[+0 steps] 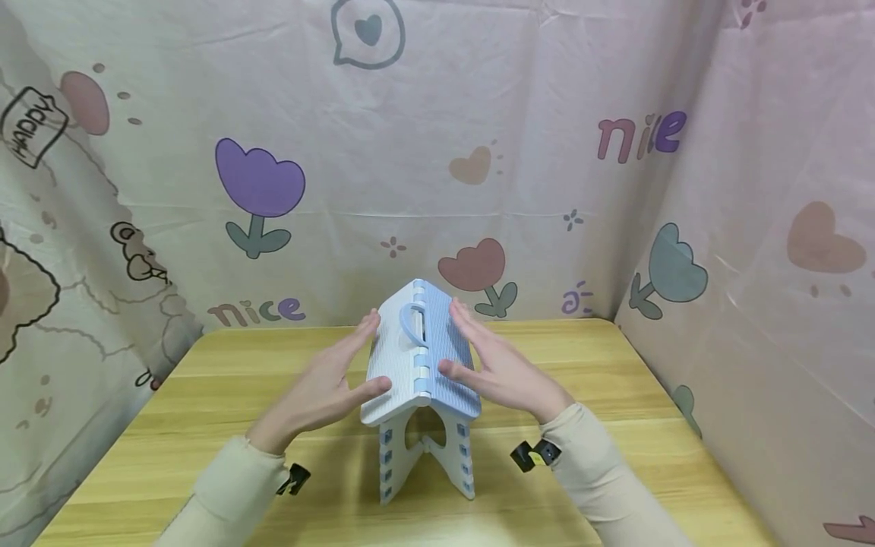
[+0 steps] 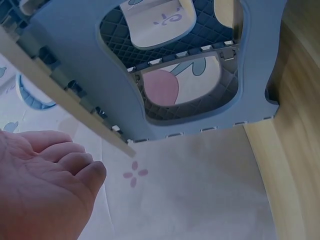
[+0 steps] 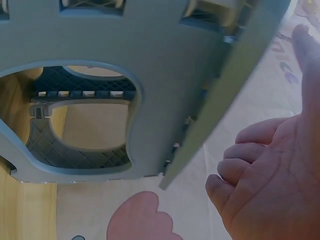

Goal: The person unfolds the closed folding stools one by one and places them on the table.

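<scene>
A white and light-blue folding step stool [image 1: 396, 357] stands half folded on the table, its two ribbed top panels sloping like a roof. A blue loop handle [image 1: 406, 328] shows at the hinged ridge. My left hand [image 1: 328, 391] is spread beside the white panel, its thumb overlapping that panel in the head view. On the other side my right hand [image 1: 509, 376] is held with straight fingers by the blue panel. Both wrist views show a gap between the fingers and the panel edges. The legs [image 3: 165, 65] have large oval cut-outs and meet at a hinged brace [image 2: 200, 129].
The wood-grain table [image 1: 273, 486] extends around the stool on both sides. A printed cloth [image 1: 383, 152] with flowers and lettering hangs behind the table and along its left and right sides. A small black device [image 1: 536, 454] is strapped at the right wrist.
</scene>
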Tool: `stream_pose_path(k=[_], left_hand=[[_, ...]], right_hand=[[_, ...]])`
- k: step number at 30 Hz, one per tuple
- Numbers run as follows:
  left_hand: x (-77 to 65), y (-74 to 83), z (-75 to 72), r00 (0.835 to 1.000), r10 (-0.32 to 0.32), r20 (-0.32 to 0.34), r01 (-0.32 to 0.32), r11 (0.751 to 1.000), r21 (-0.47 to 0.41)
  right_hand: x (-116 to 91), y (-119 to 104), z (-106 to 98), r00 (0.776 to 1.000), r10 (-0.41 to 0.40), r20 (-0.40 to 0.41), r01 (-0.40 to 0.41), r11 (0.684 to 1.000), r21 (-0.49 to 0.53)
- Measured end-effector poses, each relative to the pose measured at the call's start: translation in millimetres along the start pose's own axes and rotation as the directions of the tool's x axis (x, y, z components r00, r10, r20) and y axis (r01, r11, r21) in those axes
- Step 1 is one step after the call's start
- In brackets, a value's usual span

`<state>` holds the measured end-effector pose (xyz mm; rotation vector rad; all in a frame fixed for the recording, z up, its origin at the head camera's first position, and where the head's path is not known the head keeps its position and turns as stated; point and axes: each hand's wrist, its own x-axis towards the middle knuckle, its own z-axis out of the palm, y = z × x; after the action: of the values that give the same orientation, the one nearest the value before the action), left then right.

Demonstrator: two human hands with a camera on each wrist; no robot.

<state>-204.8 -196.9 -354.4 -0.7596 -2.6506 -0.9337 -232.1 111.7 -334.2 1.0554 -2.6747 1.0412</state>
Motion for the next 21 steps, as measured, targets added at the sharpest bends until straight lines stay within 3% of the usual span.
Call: stream_pose_path(k=[8,21], left_hand=[[11.4,3.4,7.5,0.998,-0.002,0.068,0.004,0.999,-0.034],[14.5,3.8,7.4,0.997,0.016,0.072,-0.012,0.998,-0.060]], right_hand=[[11.7,2.7,8.3,0.997,-0.013,0.071,0.015,1.000,-0.024],[9.4,10.2,6.1,0.994,-0.044,0.098,0.042,0.999,0.022]])
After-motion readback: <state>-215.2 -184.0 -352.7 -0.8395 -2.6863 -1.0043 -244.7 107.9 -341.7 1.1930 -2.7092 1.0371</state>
